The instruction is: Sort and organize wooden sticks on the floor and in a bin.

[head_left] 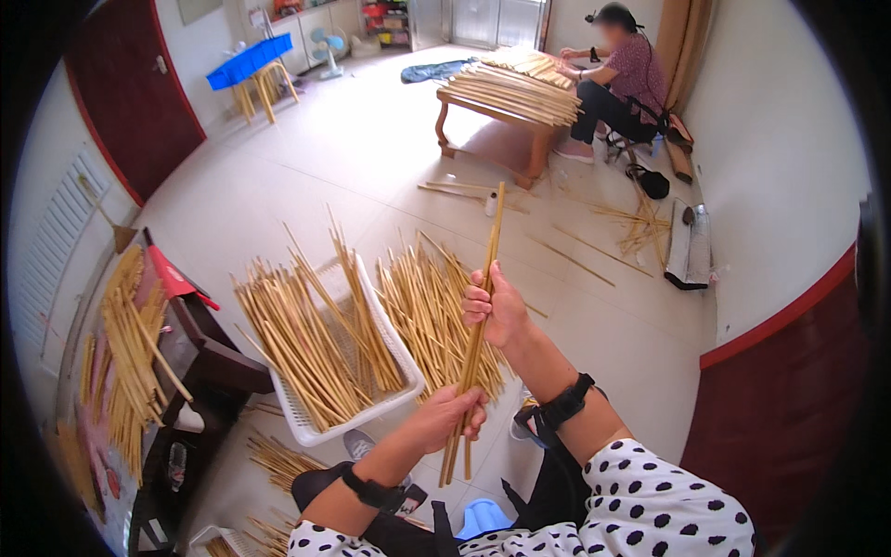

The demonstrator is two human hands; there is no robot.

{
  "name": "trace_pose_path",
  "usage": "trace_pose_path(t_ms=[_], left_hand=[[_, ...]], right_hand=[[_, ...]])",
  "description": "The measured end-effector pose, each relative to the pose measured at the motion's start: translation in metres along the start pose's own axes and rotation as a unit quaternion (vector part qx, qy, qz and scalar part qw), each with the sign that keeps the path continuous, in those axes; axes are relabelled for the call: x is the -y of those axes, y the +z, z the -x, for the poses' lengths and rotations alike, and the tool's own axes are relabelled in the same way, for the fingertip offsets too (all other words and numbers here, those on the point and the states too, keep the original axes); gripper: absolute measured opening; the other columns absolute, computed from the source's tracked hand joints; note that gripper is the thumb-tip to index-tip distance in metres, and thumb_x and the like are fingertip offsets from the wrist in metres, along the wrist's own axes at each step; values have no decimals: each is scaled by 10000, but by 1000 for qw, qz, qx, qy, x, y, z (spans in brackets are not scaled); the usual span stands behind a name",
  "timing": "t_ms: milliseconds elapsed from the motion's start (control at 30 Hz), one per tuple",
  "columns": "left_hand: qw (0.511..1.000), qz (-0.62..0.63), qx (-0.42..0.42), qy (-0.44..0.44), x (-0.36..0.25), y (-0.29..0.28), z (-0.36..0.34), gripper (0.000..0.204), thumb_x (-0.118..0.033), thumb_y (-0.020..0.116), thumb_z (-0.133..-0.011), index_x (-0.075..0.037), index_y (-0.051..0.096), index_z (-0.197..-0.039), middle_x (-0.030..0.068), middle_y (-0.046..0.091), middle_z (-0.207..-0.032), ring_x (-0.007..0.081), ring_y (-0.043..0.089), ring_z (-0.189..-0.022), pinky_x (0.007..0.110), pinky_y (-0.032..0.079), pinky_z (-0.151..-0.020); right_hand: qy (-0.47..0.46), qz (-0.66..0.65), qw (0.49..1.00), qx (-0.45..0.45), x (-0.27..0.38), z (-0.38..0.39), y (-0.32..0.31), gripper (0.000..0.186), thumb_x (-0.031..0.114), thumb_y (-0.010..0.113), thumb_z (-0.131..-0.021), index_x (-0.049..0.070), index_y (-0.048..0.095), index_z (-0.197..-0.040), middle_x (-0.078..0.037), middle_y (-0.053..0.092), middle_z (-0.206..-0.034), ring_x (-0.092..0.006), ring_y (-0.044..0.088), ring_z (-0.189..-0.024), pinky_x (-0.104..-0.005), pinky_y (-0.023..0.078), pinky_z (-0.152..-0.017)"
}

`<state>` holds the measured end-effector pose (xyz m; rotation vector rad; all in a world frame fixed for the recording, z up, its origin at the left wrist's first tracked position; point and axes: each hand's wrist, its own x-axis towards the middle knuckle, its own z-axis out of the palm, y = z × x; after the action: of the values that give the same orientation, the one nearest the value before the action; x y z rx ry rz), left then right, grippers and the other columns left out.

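Observation:
A small bundle of thin tan sticks (477, 345) stands nearly upright between my two hands. Around its lower part my left hand (449, 418) is closed. Higher up, my right hand (497, 306) wraps its fingers round the same sticks. Just ahead and to the left, a white plastic basket (408, 364) holds many more sticks, some leaning out over its rim. Another pile of loose sticks (418, 302) lies beside the basket, partly hidden behind my hands and the bundle.
At the left, a dark table (200, 357) bears more sticks. A wooden table (501, 113) piled with sticks stands far off, with a seated person (631, 79) working beside it. Scattered sticks (636, 223) and a dustpan (689, 246) lie on the floor at right. My shoe (359, 444) is near the basket.

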<state>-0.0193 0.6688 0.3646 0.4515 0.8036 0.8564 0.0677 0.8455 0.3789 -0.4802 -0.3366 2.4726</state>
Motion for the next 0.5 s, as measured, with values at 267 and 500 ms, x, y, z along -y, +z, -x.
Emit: trace_pose_path(t_ms=[267,500], left_hand=[[984,-102,-76,126,19,43,39,172,-148,545,-870,-47,500,-1002,19,528,-733,106,532,-584,233,464,-545],[944,-236,-175,150,47,83,97,214,-171,558,-854,-33,478,-996,30,522,-686,104,516,-560,248,457,-511]], right_hand=[[-67,80,989,-104,5,45,44,406,529,276,-921,173,410,-778,68,307,-538,-63,299,-427,-223,286,-413],[-56,66,987,-135,-15,86,75,429,561,288,-904,179,399,-744,68,292,-520,-69,274,-404,-238,259,-403]])
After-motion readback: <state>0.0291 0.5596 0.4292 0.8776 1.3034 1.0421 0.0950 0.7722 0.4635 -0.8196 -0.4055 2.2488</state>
